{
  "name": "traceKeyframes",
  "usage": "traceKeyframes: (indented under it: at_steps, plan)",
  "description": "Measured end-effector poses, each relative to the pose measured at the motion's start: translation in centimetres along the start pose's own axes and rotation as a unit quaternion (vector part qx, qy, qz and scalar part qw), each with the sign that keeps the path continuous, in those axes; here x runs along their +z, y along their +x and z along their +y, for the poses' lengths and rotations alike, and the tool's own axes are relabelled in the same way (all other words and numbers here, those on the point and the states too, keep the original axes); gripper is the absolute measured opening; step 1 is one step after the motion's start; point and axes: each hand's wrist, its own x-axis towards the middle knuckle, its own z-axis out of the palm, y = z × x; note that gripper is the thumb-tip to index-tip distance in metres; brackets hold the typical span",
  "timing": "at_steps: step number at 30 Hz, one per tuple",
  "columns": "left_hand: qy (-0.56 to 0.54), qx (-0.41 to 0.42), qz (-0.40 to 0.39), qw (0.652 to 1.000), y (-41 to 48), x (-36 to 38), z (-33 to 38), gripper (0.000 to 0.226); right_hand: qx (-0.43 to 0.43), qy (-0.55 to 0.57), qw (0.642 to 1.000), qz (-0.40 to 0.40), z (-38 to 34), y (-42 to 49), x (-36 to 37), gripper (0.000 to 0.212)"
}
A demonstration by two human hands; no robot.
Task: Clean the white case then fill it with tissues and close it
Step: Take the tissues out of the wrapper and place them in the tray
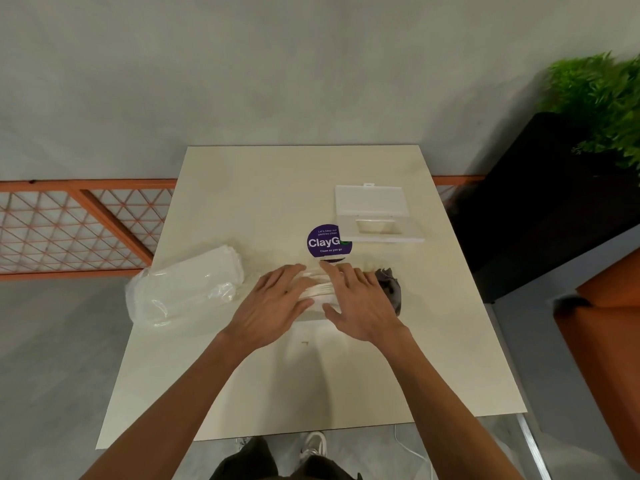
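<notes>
The white case (375, 206) lies open at the back right of the cream table (263, 199), its lid with a slot opening (379, 230) folded toward me. In the middle of the table sits a stack of white tissues (320, 289). My left hand (273, 303) rests flat on its left part and my right hand (360, 303) on its right part, fingers fairly straight. A clear plastic pack of more tissues (187, 285) lies to the left. A grey cloth (391, 289) is crumpled just right of my right hand.
A round purple "ClayGo" sticker (327, 242) is on the table between the case and the tissues. A black planter with a green plant (595, 95) stands at the right, an orange seat (609, 341) nearer me. An orange lattice rail (69, 226) runs at the left.
</notes>
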Motion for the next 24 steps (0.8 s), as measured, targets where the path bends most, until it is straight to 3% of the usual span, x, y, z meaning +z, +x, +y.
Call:
traceKeyframes:
  at_steps: [6, 14, 19, 22, 24]
  plan:
    - [0.047, -0.011, -0.058, 0.997, -1.3, 0.8, -0.3, 0.072, -0.009, -0.034, 0.999, -0.012, 0.1, 0.2, 0.4, 0.084]
    - [0.097, -0.002, -0.066, 0.993, -1.0, 1.1, -0.5, 0.077, -0.001, -0.039, 0.998, -0.057, 0.4, 0.3, 0.4, 0.075]
    - [0.021, -0.03, -0.08, 0.996, -0.5, 0.1, -0.6, 0.1, 0.025, 0.031, 0.997, -0.064, 0.9, 0.6, -0.6, 0.05]
    - [-0.102, -0.123, -0.03, 0.987, 0.4, -1.1, -1.1, 0.075, 0.101, 0.179, 0.978, -0.031, 1.5, 0.9, -2.6, 0.044]
    - [-0.224, -0.197, 0.02, 0.954, 1.1, -2.7, -1.4, 0.051, 0.166, 0.308, 0.937, 0.011, 1.9, 1.0, -4.0, 0.05]
